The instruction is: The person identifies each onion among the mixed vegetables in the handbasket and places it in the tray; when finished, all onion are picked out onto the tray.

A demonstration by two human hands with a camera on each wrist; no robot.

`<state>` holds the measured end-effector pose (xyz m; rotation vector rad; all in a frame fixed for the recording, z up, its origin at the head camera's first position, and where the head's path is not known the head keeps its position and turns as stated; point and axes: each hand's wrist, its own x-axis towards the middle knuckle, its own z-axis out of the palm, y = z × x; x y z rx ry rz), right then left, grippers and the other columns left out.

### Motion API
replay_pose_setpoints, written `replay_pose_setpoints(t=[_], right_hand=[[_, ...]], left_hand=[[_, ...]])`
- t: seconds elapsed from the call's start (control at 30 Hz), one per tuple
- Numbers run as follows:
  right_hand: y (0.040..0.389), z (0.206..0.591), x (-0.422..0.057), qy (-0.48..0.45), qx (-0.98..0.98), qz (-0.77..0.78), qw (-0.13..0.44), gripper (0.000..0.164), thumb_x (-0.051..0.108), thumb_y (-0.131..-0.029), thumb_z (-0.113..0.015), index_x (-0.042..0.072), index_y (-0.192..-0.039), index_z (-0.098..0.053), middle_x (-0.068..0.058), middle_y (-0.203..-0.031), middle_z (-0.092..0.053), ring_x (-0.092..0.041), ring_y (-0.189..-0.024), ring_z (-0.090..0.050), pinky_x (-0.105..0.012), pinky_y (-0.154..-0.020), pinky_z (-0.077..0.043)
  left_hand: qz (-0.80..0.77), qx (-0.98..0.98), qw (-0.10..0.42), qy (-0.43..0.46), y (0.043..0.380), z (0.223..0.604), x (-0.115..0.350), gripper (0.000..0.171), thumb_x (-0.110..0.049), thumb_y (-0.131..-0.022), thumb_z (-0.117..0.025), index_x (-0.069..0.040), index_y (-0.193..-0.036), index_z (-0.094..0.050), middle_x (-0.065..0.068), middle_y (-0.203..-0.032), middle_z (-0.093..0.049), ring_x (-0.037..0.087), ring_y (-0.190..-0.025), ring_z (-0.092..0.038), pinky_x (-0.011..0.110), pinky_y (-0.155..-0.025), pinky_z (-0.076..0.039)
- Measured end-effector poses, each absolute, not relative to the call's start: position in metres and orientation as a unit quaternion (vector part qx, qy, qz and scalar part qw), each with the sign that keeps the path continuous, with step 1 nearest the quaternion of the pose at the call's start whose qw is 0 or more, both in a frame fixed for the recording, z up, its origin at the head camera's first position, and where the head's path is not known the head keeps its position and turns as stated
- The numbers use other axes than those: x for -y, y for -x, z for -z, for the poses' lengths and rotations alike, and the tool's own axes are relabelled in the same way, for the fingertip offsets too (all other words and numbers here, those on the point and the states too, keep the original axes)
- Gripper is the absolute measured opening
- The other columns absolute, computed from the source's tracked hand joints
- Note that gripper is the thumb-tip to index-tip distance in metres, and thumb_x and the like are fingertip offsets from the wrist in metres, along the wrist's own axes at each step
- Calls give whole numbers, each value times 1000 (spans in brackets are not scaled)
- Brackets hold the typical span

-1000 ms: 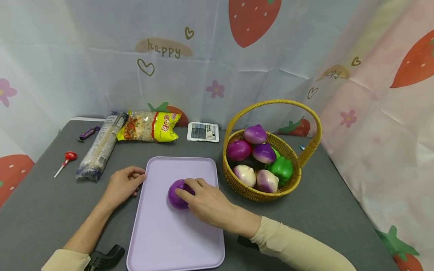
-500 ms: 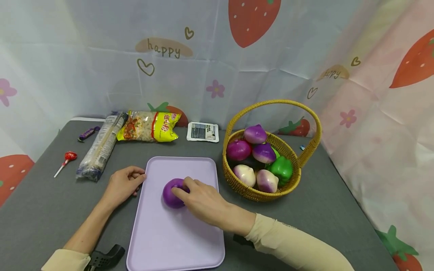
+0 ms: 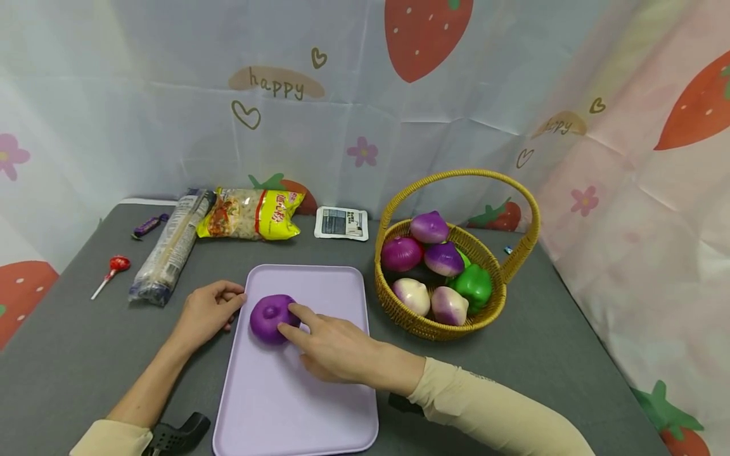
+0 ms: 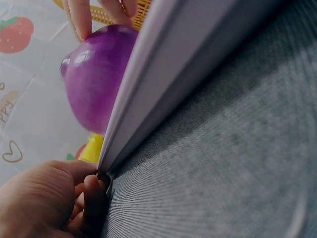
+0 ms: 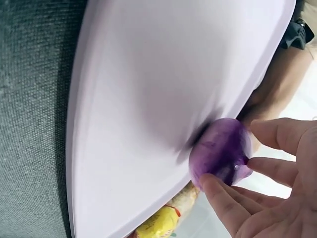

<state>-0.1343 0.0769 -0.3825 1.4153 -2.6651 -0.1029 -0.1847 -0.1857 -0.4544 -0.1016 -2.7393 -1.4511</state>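
Observation:
A purple onion (image 3: 271, 320), smooth and glossy like a toy, sits at the upper left of the lilac tray (image 3: 302, 418), its round nub uppermost. Spread thumb and fingertips of the right hand (image 3: 342, 351) touch its right side and top; the right wrist view shows those fingers fairly straight against the onion (image 5: 220, 153). At the tray's left rim, the left hand (image 3: 208, 313) pinches the edge, thumb at the lip and other fingers curled underneath, as the left wrist view shows beside the tray wall (image 4: 148, 94).
Right of the tray stands a yellow handled basket (image 3: 419, 326) holding several purple and white vegetables and a green pepper (image 3: 474, 287). Along the back lie a yellow food bag (image 3: 251, 213), a long noodle pack (image 3: 171, 250) and a white sachet (image 3: 341, 223). A lollipop (image 3: 118, 264) and candy (image 3: 148, 225) lie left.
The onion has shifted left and slightly back across the tray, its nub now exposed. The right hand has moved left with it, its fingers now less around it. The left hand has stayed put.

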Motion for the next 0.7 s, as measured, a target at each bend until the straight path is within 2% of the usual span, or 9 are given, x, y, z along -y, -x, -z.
replay_pose_setpoints(t=[0.3, 0.7], right_hand=[[134, 382, -77, -467, 882, 43, 43, 57, 31, -91, -66, 18, -143, -49, -15, -148, -45, -19, -95, -72, -29, -76, -60], [135, 381, -79, -469, 882, 29, 43, 57, 29, -91, -66, 17, -144, -48, -15, -149, -44, -20, -97, -72, -30, -79, -60]], left_hand=[[465, 885, 16, 31, 185, 454, 186, 27, -22, -95, -62, -1, -111, -66, 12, -84, -69, 6, -52, -58, 24, -50, -54], [465, 885, 14, 28, 186, 454, 186, 27, -21, -96, -62, 0, -111, -66, 11, -83, -68, 7, -52, -58, 24, -50, -53]])
